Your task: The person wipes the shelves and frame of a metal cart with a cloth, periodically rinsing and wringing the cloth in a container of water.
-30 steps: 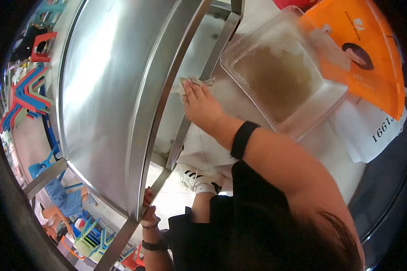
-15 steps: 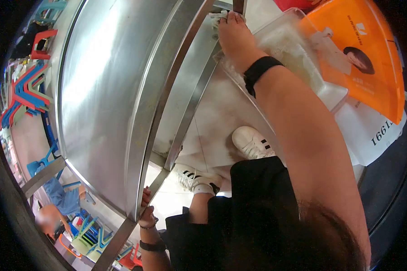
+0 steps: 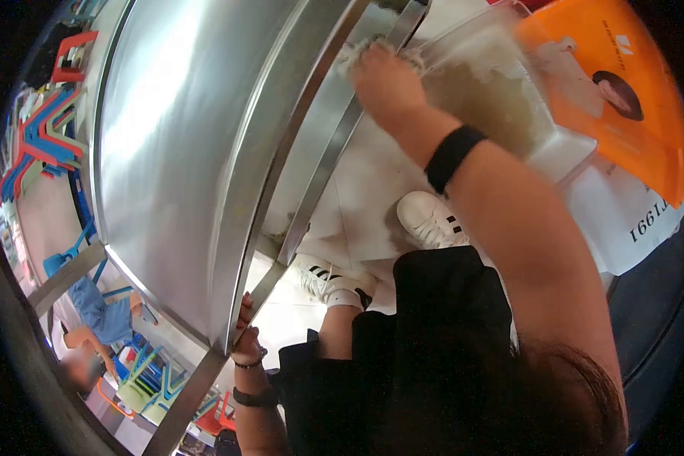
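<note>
My right hand (image 3: 387, 82) presses a wet-looking whitish cloth (image 3: 349, 59) against the lower steel shelf (image 3: 300, 156), near its far end. The fingers are closed over the cloth and partly smeared by motion. At the near corner, my left hand (image 3: 245, 334) is wrapped round the edge of the steel frame (image 3: 260, 292), its fingers partly hidden behind the metal. Above the shelf lies the broad shiny steel top (image 3: 175, 152). Close to my right forearm is a clear plastic tub (image 3: 577, 156) with cloudy brownish water in it.
An orange bag (image 3: 646, 144) and a white bag (image 3: 623, 228) lie beyond the tub. My shoes (image 3: 425, 216) stand on the tiled floor below the frame. At the far left are stacked coloured stools (image 3: 49, 144) and a seated person (image 3: 102, 311).
My right hand has drawn the cloth a little nearer along the shelf, down from the far end. My left hand keeps its hold on the frame.
</note>
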Tool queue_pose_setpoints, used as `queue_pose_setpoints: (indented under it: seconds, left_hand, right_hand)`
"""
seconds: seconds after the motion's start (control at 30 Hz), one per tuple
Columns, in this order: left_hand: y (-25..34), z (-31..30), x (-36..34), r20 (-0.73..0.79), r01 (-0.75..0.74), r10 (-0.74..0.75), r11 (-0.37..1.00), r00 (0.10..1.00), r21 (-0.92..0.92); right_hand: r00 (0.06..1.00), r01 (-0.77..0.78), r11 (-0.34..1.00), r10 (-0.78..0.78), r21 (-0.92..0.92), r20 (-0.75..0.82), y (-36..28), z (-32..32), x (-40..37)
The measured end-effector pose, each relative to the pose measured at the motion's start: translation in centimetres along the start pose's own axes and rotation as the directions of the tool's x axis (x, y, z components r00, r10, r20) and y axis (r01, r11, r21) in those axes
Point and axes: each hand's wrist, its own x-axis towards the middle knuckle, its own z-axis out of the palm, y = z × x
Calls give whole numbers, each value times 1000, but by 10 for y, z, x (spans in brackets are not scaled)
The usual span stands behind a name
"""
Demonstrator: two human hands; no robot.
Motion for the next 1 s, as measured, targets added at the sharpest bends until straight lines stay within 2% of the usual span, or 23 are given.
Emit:
queue_pose_setpoints:
  seconds: [0.07, 0.13, 0.2, 0.27, 0.3, 0.37, 0.43, 0.47, 0.53, 0.57, 0.63, 0.73, 0.8, 0.83, 0.93, 1.0]
  left_hand:
    - [1, 0, -1, -15, 14, -13, 999, 1000, 30]
    - [1, 0, -2, -36, 52, -52, 999, 998, 11]
    - [3, 4, -1, -71, 47, -44, 998, 997, 48]
    - [6, 6, -3, -158, 133, -127, 991, 979, 31]
    - [9, 12, 0, -225, 141, -143, 990, 964, -23]
    - [9, 11, -1, -229, 167, -160, 986, 960, 9]
    - [12, 10, 1, -221, 187, -176, 982, 959, 32]
    - [9, 7, -1, -226, 189, -177, 981, 958, 35]
    - [3, 1, -3, -173, 51, -57, 998, 983, -41]
    - [6, 3, -3, -174, 55, -62, 998, 983, -41]
    - [18, 16, 4, -251, 243, -236, 970, 939, -3]
    - [20, 16, 5, -257, 260, -248, 966, 934, 10]
    - [21, 14, 3, -274, 301, -279, 953, 920, 43]
    - [20, 13, 2, -286, 340, -306, 938, 908, 73]
    - [12, 10, -5, -326, 333, -293, 940, 899, 72]
    - [17, 16, -2, -347, 342, -309, 939, 885, 35]
  right_hand:
    - [930, 81, 991, -114, 107, 349, -41, -24, -16]
    - [932, 154, 958, -222, 240, 285, -83, -26, -43]
    - [863, 206, 907, -346, 368, 369, -123, -31, -63]
    - [818, 205, 846, -424, 493, 388, -161, -34, -82]
    - [818, 200, 811, -447, 550, 362, -189, -27, -99]
    - [819, 198, 771, -470, 605, 330, -218, -25, -123]
    - [853, 265, 676, -497, 687, 161, -227, -34, -130]
    - [852, 266, 671, -500, 692, 158, -224, -32, -131]
    - [769, 381, 621, -624, 685, 138, -199, -30, -120]
    - [735, 349, 640, -640, 685, 224, -188, -32, -112]
    - [727, 323, 662, -631, 677, 270, -158, -42, -94]
    - [711, 307, 707, -616, 638, 340, -113, -43, -71]
    - [810, 309, 715, -543, 627, 221, -88, -40, -63]
    - [809, 311, 713, -546, 628, 219, -78, -42, -61]
    - [826, 347, 744, -531, 571, 189, -72, -44, -63]
    - [865, 318, 825, -454, 466, 214, -89, -44, -83]
